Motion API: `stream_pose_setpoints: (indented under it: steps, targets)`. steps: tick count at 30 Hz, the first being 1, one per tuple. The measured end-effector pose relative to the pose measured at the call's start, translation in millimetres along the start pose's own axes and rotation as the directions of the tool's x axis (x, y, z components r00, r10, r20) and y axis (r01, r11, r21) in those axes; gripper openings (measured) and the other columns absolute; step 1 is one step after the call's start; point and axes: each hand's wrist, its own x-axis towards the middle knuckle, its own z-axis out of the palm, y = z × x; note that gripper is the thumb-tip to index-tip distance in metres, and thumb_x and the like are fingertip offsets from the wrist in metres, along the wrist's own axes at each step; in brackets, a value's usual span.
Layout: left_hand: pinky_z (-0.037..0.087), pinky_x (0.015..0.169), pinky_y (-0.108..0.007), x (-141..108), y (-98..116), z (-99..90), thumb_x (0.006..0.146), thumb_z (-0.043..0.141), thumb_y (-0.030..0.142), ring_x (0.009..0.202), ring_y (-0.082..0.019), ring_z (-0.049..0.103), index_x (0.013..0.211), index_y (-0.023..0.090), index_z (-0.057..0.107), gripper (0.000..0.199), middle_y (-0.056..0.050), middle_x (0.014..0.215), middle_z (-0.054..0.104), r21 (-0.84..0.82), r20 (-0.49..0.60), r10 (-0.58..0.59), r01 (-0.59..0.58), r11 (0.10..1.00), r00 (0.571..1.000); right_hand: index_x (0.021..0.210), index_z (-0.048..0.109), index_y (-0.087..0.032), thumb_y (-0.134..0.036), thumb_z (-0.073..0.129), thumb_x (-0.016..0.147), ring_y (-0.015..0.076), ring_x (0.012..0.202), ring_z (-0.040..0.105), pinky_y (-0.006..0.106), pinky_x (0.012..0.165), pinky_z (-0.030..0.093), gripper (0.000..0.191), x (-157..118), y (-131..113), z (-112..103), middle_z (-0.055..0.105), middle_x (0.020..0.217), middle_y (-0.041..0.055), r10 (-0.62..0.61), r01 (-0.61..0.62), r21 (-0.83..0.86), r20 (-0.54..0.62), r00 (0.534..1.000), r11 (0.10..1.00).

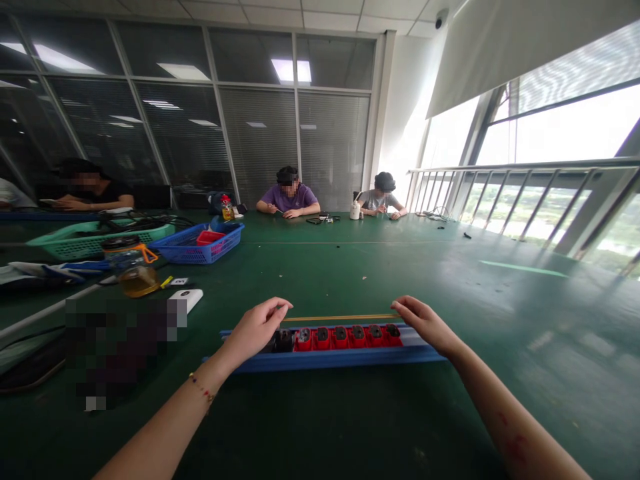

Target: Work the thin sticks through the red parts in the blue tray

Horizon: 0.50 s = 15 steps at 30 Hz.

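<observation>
fingers of both hands pinch a thin strip's [340, 318] ends above the tray [325, 360], open table [350, 267] beyond.

Both hands over long blue plastic tray [345, 359] on green table [350, 280]. Left hand [257, 328] at tray's left end, fingers curled; right hand [424, 320] at right end. Thin yellow rod [340, 318] spans btwn the fingertips, just behind row of red plastic blocks w/ dark inserts [347, 337] sitting in tray. Blue mesh basket [197, 244] far left; 3 ppl seated at far edge.
</observation>
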Motion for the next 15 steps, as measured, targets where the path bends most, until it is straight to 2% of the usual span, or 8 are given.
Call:
stream_pose_setpoints:
  steps: [2, 4, 9, 15]
  targets:
    - [0.034, 0.048, -0.022, -2, 1, 4.1, 0.081, 0.033, 0.044, 0.052, -0.012, 0.049, 0.101, 0.022, 0.054, 0.037, 0.002, 0.062, 0.054, 0.016, -0.017, -0.018, 0.018, 1.0, 1.0, 0.076, 0.053, -0.019, -0.049, 0.042, 0.079, 0.0119, 0.057, 0.045, 0.022, 0.053, 0.037, 0.033, 1, 8, 7, 0.05, 0.061, -0.0027, 0.011, -0.014, -0.025, -0.103, 0.995, 1.0]
    - [0.034, 0.048, -0.021, -4, 0, 6.5, 0.081, 0.034, 0.044, 0.051, -0.012, 0.05, 0.101, 0.023, 0.054, 0.036, 0.003, 0.061, 0.054, 0.031, -0.021, -0.023, 0.023, 0.999, 1.0, 0.073, 0.052, -0.02, -0.051, 0.044, 0.078, 0.0116, 0.053, 0.045, 0.022, 0.05, 0.035, 0.032, 1, 15, 15, 0.049, 0.057, -0.0035, 0.027, -0.039, -0.077, -0.159, 0.987, 0.996]
    - [0.035, 0.048, -0.021, -5, -4, 4.6, 0.08, 0.035, 0.045, 0.053, -0.013, 0.052, 0.096, 0.023, 0.054, 0.034, 0.003, 0.062, 0.057, 0.074, -0.022, -0.038, 0.039, 0.997, 0.999, 0.07, 0.05, -0.021, -0.054, 0.046, 0.075, 0.0108, 0.046, 0.043, 0.022, 0.044, 0.031, 0.034, -4, 14, 22, 0.048, 0.051, -0.0047, 0.026, -0.066, -0.209, -0.189, 0.982, 0.976]
    - [0.035, 0.048, -0.022, -6, -8, 4.0, 0.08, 0.035, 0.046, 0.053, -0.014, 0.053, 0.093, 0.022, 0.055, 0.033, 0.002, 0.061, 0.057, 0.114, -0.02, -0.048, 0.05, 0.992, 0.999, 0.067, 0.049, -0.022, -0.058, 0.041, 0.076, 0.0117, 0.043, 0.044, 0.022, 0.042, 0.03, 0.039, -9, 7, 24, 0.05, 0.048, -0.0037, 0.027, -0.086, -0.282, -0.207, 0.978, 0.956]
